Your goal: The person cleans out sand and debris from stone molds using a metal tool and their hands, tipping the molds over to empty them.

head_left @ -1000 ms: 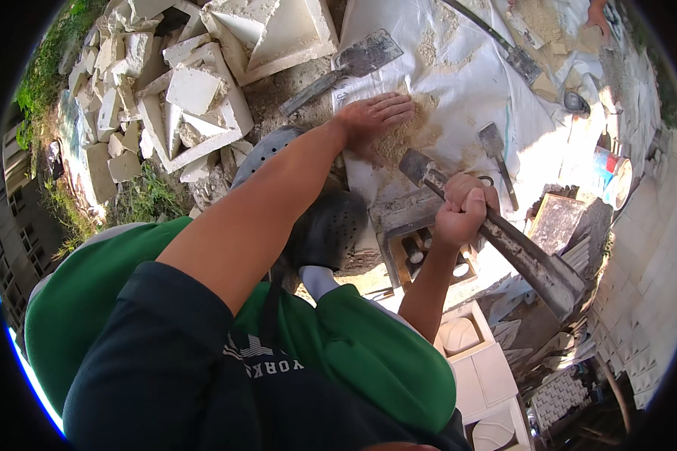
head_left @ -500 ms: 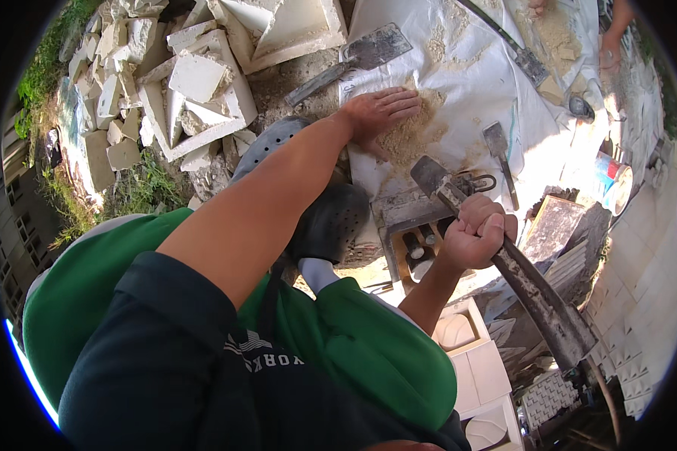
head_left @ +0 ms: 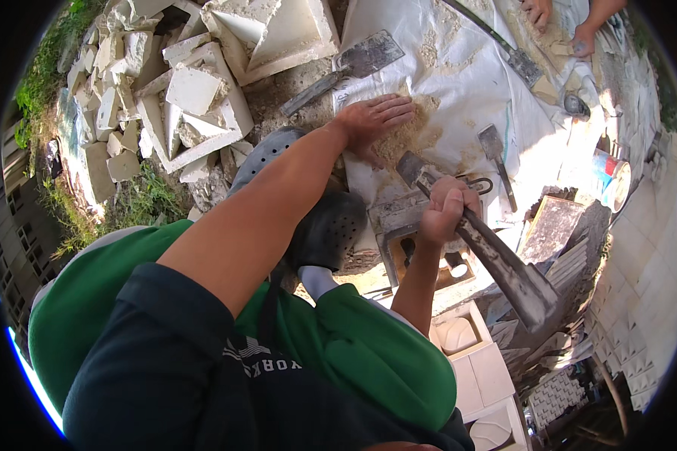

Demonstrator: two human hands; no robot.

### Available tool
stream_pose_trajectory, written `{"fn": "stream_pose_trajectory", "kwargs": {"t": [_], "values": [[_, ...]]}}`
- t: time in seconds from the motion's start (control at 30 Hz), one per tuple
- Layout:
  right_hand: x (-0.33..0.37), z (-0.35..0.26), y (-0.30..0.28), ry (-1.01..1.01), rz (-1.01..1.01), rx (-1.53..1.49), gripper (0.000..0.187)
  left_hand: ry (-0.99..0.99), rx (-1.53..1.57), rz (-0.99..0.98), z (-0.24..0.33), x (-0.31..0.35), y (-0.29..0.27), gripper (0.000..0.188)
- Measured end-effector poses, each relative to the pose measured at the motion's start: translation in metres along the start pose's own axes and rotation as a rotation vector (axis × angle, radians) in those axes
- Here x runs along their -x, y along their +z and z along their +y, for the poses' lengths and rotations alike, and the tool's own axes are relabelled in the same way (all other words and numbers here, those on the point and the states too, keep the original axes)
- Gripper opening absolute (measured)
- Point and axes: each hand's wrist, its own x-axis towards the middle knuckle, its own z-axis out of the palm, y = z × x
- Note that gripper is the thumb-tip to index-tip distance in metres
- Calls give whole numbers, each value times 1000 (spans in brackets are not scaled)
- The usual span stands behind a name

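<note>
right hand (head_left: pixel 445 210) is gripping a long flat metal blade (head_left: pixel 496 259), crusted grey, fingers wrapped tight round its middle; the blade is running from a tip near the sandy pile (head_left: pixel 402 139) down to a wide blunt end below the hand. it is sitting over a rusty square metal mould (head_left: pixel 399 225). left hand (head_left: pixel 372 120) is pressing flat on the pile, fingers spread, just above the blade's tip. the pile, coarse and pale, is lying on a white woven sheet (head_left: pixel 459 68). on the sheet beyond the pile, a broad trowel (head_left: pixel 350 68) and a narrow trowel (head_left: pixel 496 154) are lying. left of the blade, a grey perforated clog (head_left: pixel 327 229) is resting. further left, broken white plaster slabs (head_left: pixel 195 98), angular and chalky, are heaped.
</note>
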Motion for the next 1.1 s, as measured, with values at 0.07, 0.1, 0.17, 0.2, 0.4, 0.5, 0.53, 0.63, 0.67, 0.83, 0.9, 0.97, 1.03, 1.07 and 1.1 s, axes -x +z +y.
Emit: {"fn": "stream_pose_trajectory", "kwargs": {"t": [0.07,0.1,0.17,0.2,0.4,0.5,0.53,0.63,0.67,0.83,0.9,0.97,1.03,1.07,1.1], "values": [[-3,13,-1,48,-54,93,25,-11,-12,9,1,0,-1,115],[-6,18,0,98,-109,183,24,-12,-13,8,0,2,-1,115],[-10,12,2,170,-112,216,23,-16,-16,1,-1,7,0,115],[-10,2,2,109,-74,133,24,-15,-15,-17,-2,8,0,115],[0,1,-3,-103,-26,-101,24,-14,-15,-40,4,-2,-2,116],[-3,19,1,22,-5,148,24,-36,-33,-55,5,-2,-5,114],[-8,11,-4,77,-18,69,23,-36,-25,-51,6,-3,-5,114],[-12,-18,-1,12,-36,-199,24,-33,-12,-16,3,4,-7,113],[-11,-26,0,-20,-32,-233,24,-27,-9,-17,4,2,-7,113],[-1,22,8,43,-23,25,25,-26,-43,-19,6,-4,-3,116],[-13,14,13,204,25,-163,25,-43,-42,-12,5,-1,-3,117],[-18,1,9,191,16,-160,25,-50,-43,0,2,-1,-4,117],[-11,-13,3,-20,-17,-242,25,-12,-15,17,1,2,-5,118],[-9,-16,3,-49,-44,-255,24,-6,-10,14,2,2,-6,118],[-4,-5,2,-49,-36,-243,24,-31,-16,1,7,-2,-6,118]]}}
